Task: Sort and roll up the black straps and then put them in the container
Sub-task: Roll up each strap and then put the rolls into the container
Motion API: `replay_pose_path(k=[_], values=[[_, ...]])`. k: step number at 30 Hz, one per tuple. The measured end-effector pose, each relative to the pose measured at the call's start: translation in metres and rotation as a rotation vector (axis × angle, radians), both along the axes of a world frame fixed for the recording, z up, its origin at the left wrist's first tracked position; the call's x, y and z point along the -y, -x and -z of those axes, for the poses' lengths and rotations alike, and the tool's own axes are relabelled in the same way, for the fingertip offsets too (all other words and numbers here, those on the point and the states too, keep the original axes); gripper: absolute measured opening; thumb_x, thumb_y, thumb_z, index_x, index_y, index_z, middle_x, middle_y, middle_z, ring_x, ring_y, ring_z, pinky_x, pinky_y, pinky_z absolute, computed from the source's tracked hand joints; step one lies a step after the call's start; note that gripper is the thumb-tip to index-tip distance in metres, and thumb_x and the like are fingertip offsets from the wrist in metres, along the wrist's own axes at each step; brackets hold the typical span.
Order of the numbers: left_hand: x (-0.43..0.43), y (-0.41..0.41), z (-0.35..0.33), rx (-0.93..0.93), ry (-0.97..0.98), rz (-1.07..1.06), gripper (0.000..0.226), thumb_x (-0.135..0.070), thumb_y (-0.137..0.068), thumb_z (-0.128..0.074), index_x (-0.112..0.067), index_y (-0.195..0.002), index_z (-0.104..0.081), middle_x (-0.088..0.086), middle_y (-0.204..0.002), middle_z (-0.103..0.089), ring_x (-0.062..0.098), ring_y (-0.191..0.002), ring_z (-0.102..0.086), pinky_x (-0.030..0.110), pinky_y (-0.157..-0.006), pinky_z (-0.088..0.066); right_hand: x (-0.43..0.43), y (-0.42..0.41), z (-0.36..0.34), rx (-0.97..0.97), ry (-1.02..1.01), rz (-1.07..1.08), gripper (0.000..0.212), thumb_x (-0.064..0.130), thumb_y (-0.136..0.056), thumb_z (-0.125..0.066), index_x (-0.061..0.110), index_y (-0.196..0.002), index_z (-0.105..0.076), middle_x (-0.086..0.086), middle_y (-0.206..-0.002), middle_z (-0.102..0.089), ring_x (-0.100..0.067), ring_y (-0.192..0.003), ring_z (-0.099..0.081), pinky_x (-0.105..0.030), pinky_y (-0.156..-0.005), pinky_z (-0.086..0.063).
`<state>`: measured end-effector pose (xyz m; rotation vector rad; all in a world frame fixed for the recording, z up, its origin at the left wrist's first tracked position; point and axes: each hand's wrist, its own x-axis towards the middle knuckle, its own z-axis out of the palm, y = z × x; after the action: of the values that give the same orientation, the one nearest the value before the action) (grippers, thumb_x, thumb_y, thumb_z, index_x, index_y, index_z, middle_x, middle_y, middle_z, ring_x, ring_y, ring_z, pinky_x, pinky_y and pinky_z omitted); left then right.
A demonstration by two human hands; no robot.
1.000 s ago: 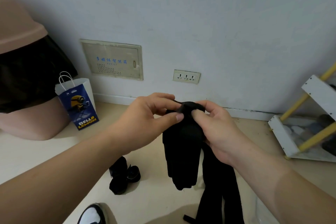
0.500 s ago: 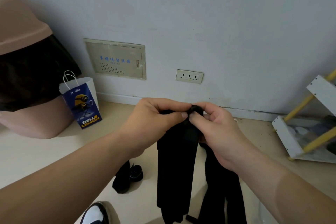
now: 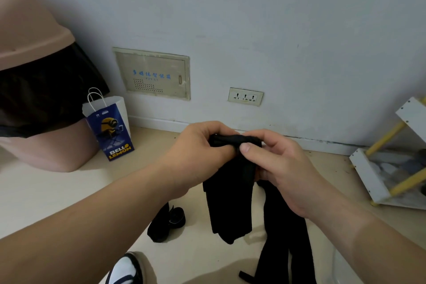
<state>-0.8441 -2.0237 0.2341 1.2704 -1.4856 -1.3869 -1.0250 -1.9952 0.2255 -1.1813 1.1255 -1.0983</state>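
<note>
as the hanging tail of the long black fabric strap (image 3: 230, 203) now ends higher above the beige floor (image 3: 69, 191) than half a second ago, more of it has been wound into the small roll (image 3: 232, 139) at its top. fingers (image 3: 221, 148) of the left hand (image 3: 202, 147) and right hand (image 3: 283, 168) curl round that roll, pinching it in mid-air. one rolled black strap (image 3: 169, 221) lies on the floor below left; loose black straps (image 3: 283, 226) trail lower right. rolling seems partway done, storing not begun.
</note>
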Motion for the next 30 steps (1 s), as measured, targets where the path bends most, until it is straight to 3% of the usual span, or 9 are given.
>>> replay_pose_path(k=[5,10,17,20,22,24,26,28,30], values=[[0.001,0.002,0.002,-0.029,0.023,-0.012,0.025,-0.001,-0.089,-0.074,-0.024,-0.093,-0.084,0.004,-0.089,-0.082,0.027,-0.093,-0.079,0.046,-0.091,-0.064,0.0,-0.002,0.003,-0.096,0.056,0.09,0.027,0.0,-0.096,-0.069,0.025,-0.097,-0.08,-0.008,-0.071,-0.071,-0.018,-0.061,-0.065,-0.027,-0.055,-0.052],[0.003,-0.002,0.006,-0.091,-0.021,0.079,0.024,0.0,-0.092,-0.074,-0.02,-0.099,-0.084,0.008,-0.096,-0.082,0.022,-0.093,-0.078,0.039,-0.095,-0.061,0.003,-0.003,0.007,-0.193,0.074,0.104,0.019,0.018,-0.092,-0.068,0.034,-0.097,-0.078,-0.018,-0.075,-0.069,-0.025,-0.067,-0.06,-0.043,-0.068,-0.048],[0.005,-0.004,0.008,-0.193,-0.209,0.192,0.042,-0.04,-0.086,-0.068,-0.021,-0.123,-0.076,0.014,-0.125,-0.075,0.036,-0.122,-0.069,0.051,-0.109,-0.051,0.005,-0.002,0.006,-0.219,0.101,0.156,0.034,0.006,-0.099,-0.062,0.036,-0.094,-0.077,-0.011,-0.077,-0.072,-0.025,-0.071,-0.064,-0.044,-0.07,-0.052],[0.001,-0.001,0.004,-0.128,-0.231,0.216,0.041,-0.056,-0.1,-0.059,-0.027,-0.124,-0.075,0.004,-0.119,-0.077,0.023,-0.107,-0.074,0.034,-0.084,-0.058,0.003,-0.005,0.004,-0.198,0.14,0.164,0.04,0.001,-0.099,-0.061,0.036,-0.092,-0.079,-0.002,-0.085,-0.079,-0.017,-0.08,-0.073,-0.04,-0.079,-0.061],[-0.003,0.003,0.003,-0.111,-0.212,0.174,0.029,-0.046,-0.105,-0.058,-0.027,-0.118,-0.076,0.002,-0.104,-0.077,0.016,-0.087,-0.071,0.024,-0.064,-0.052,0.003,-0.006,0.004,-0.193,0.161,0.179,0.04,0.0,-0.097,-0.061,0.035,-0.09,-0.08,0.001,-0.084,-0.079,-0.013,-0.079,-0.073,-0.032,-0.075,-0.061],[-0.004,0.005,0.004,-0.14,-0.224,0.156,0.024,-0.037,-0.106,-0.059,-0.025,-0.117,-0.076,0.004,-0.102,-0.074,0.015,-0.083,-0.069,0.021,-0.06,-0.051,0.004,-0.005,0.004,-0.192,0.17,0.2,0.041,-0.001,-0.097,-0.061,0.034,-0.088,-0.08,0.0,-0.086,-0.079,-0.013,-0.08,-0.072,-0.031,-0.075,-0.06],[-0.003,0.007,0.004,-0.223,-0.264,0.153,0.023,-0.031,-0.106,-0.059,-0.021,-0.12,-0.075,0.006,-0.108,-0.076,0.017,-0.09,-0.071,0.023,-0.066,-0.055,0.005,-0.004,0.006,-0.17,0.163,0.205,0.042,-0.002,-0.098,-0.06,0.033,-0.089,-0.081,-0.003,-0.091,-0.08,-0.015,-0.085,-0.072,-0.037,-0.082,-0.059],[0.0,0.009,0.005,-0.317,-0.32,0.158,0.025,-0.023,-0.108,-0.056,-0.017,-0.124,-0.074,0.009,-0.121,-0.077,0.023,-0.105,-0.073,0.034,-0.086,-0.058,0.006,-0.003,0.005,-0.154,0.16,0.201,0.042,-0.005,-0.099,-0.059,0.029,-0.091,-0.082,-0.002,-0.094,-0.081,-0.017,-0.09,-0.074,-0.039,-0.088,-0.059],[0.0,0.01,0.004,-0.388,-0.405,0.184,0.03,-0.017,-0.11,-0.048,-0.016,-0.126,-0.073,0.011,-0.125,-0.076,0.026,-0.116,-0.073,0.042,-0.099,-0.054,0.006,-0.001,0.005,-0.182,0.19,0.204,0.045,-0.008,-0.099,-0.057,0.029,-0.091,-0.081,0.003,-0.097,-0.082,-0.013,-0.095,-0.075,-0.034,-0.09,-0.059]])
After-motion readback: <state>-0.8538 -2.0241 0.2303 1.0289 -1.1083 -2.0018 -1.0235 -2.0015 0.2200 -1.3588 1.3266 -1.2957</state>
